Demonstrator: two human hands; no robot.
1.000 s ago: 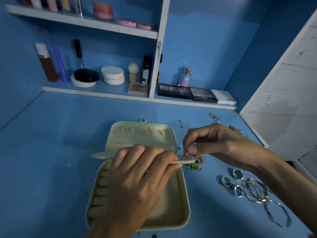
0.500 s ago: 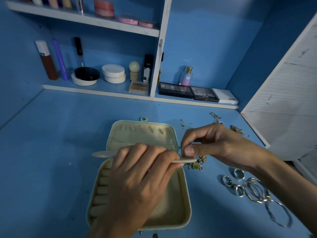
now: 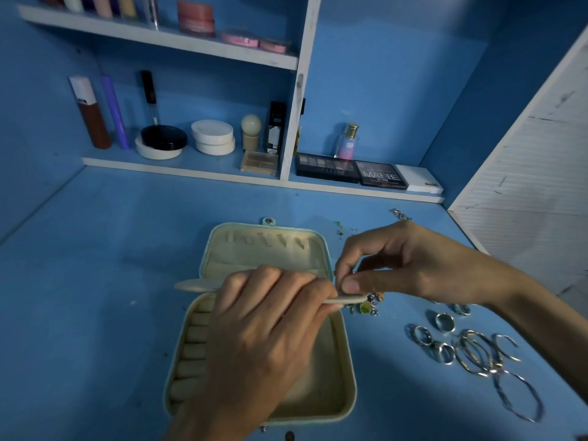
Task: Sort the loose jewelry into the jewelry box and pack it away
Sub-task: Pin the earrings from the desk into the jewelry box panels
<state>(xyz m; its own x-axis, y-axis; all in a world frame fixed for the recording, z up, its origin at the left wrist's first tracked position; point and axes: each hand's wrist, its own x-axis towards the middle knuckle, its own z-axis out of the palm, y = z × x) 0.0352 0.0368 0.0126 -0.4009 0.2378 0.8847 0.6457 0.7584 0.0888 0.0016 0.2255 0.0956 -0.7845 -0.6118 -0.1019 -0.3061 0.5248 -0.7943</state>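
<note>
A cream jewelry box (image 3: 345, 361) lies open on the blue table, its lid (image 3: 264, 249) tilted back. My left hand (image 3: 264, 338) grips a flat cream divider panel (image 3: 191, 285) held level over the box. My right hand (image 3: 410, 265) pinches something small at the panel's right end; what it pinches is too small to tell. Small earrings with a green stone (image 3: 366, 308) lie just right of the box. Silver rings (image 3: 444, 323) and thin bangles (image 3: 474, 353) lie further right.
A low white shelf (image 3: 191, 173) at the back holds cosmetics, compacts, palettes and a perfume bottle (image 3: 347, 143). A white slatted panel (image 3: 534, 173) stands at the right. Loose chain pieces (image 3: 399, 214) lie behind my right hand.
My right hand has crept slightly up and left along the panel's right end. My left hand keeps its hold on the panel.
</note>
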